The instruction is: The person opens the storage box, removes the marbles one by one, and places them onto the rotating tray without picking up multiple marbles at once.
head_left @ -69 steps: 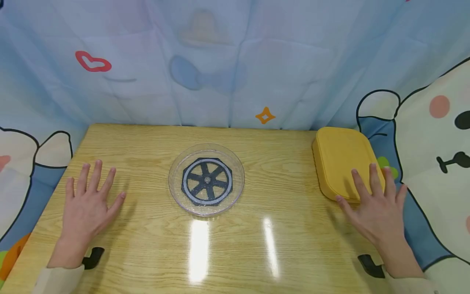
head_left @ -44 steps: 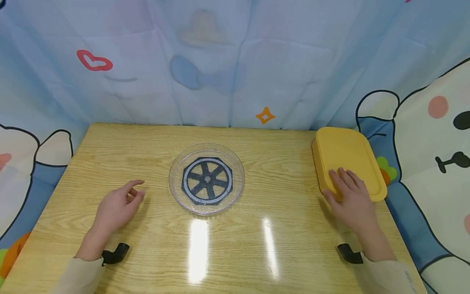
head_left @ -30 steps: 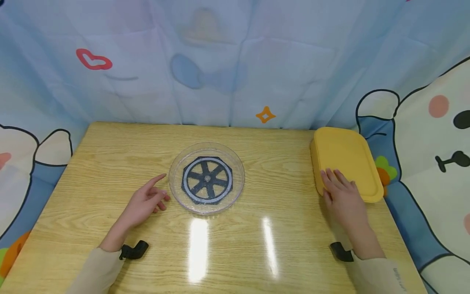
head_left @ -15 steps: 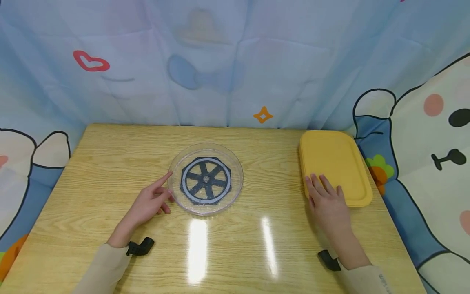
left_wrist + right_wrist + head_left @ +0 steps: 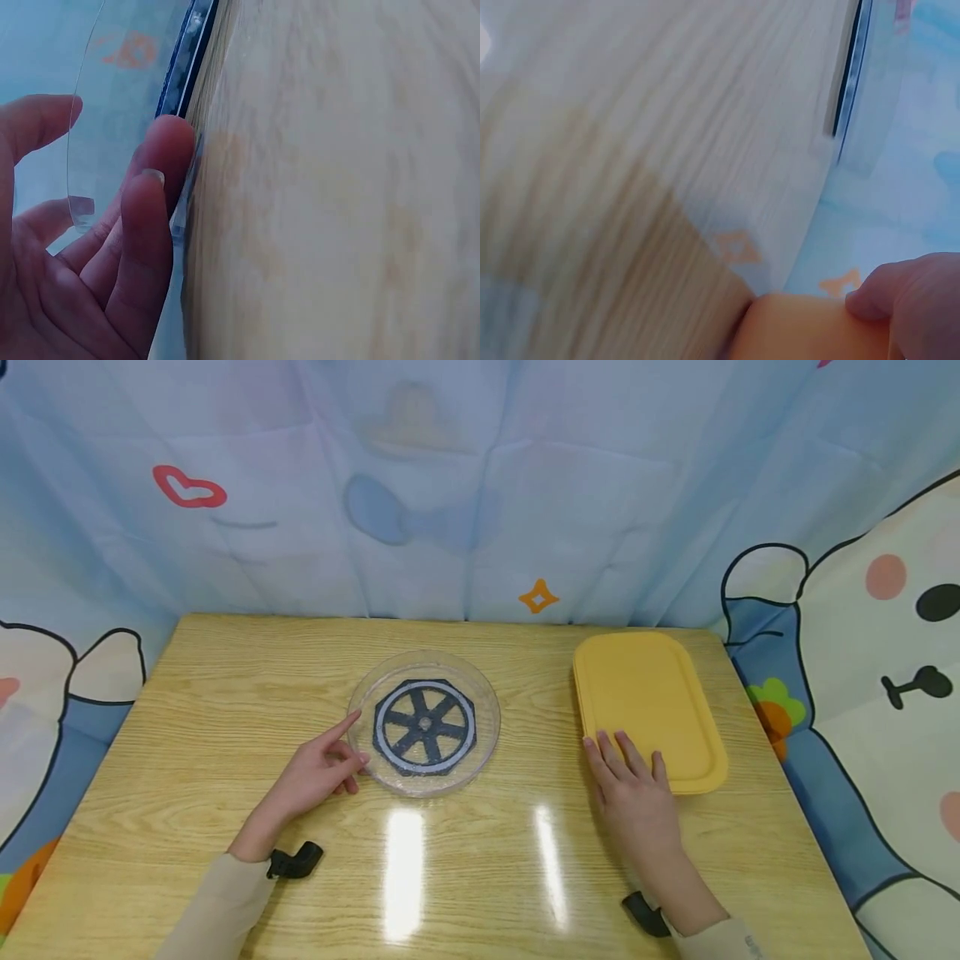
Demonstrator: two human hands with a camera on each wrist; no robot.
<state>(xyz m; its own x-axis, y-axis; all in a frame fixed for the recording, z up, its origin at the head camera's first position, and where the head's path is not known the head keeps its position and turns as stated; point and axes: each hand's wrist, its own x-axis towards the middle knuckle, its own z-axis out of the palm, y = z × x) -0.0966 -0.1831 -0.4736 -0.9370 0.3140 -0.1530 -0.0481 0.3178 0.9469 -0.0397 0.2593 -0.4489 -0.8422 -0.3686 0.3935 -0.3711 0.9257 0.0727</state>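
Observation:
A clear round dish (image 5: 483,752) stands on the table, with a dark six-spoked wheel shape (image 5: 424,727) showing inside it. My left hand (image 5: 315,772) is at its left edge: the index finger reaches over the rim while other fingers curl in low against the side. In the left wrist view, fingers (image 5: 161,161) meet the clear wall (image 5: 112,135) close to the tabletop. My right hand (image 5: 637,810) lies over the near left corner of a yellow box (image 5: 645,693) with a rounded lid, fingers spread on top. The thumb (image 5: 922,292) lies on the box in the right wrist view.
The wooden table (image 5: 247,668) backs onto a blue printed curtain (image 5: 420,560). Between dish and box lies a strip of bare wood. Black wrist cameras (image 5: 296,860) are worn on both wrists.
My left hand has moved right from the table's left side to the dish. My right hand has come onto the yellow box, and both have shifted left. The dish has stayed put.

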